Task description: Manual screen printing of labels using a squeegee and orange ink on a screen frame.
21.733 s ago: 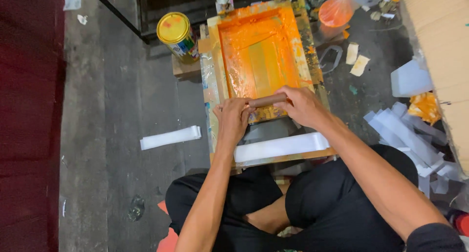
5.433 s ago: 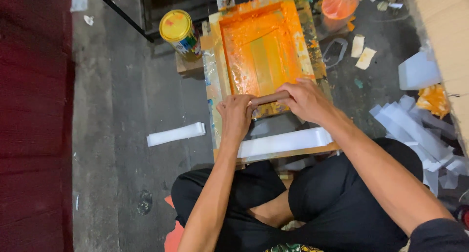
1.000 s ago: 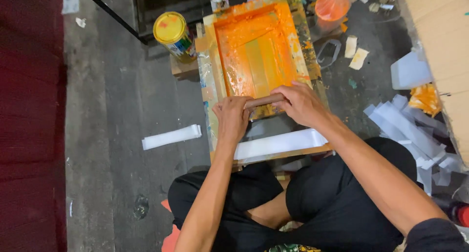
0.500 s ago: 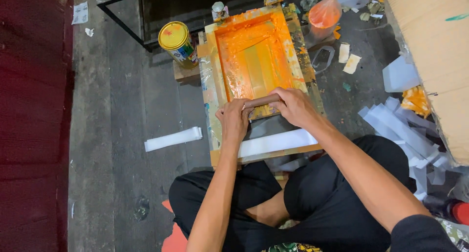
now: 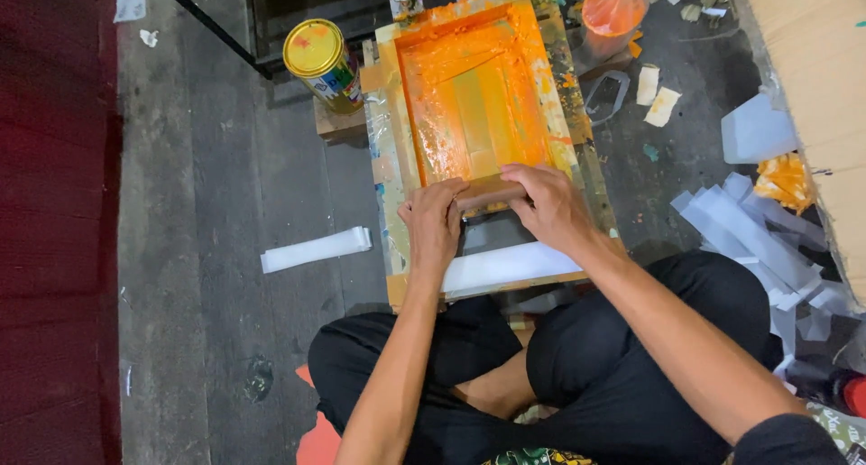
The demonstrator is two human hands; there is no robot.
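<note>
Both hands have barely shifted, left hand (image 5: 435,223) and right hand (image 5: 548,205) still clamped with curled fingers on the wooden squeegee (image 5: 490,193) at the near edge of the orange-inked screen frame (image 5: 390,113).

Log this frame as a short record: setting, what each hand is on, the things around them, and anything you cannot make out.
Setting: person seated cross-legged on a grey concrete floor
Left hand: grips the left end of a brown squeegee
Right hand: grips the squeegee's right end
Squeegee position: near edge of the printing screen frame, which is coated in orange ink
Beside frame: yellow-lidded can to its left, white strip on the floor
Right side: pile of white strips, orange bag
Unclear: what lies under the screen
</note>
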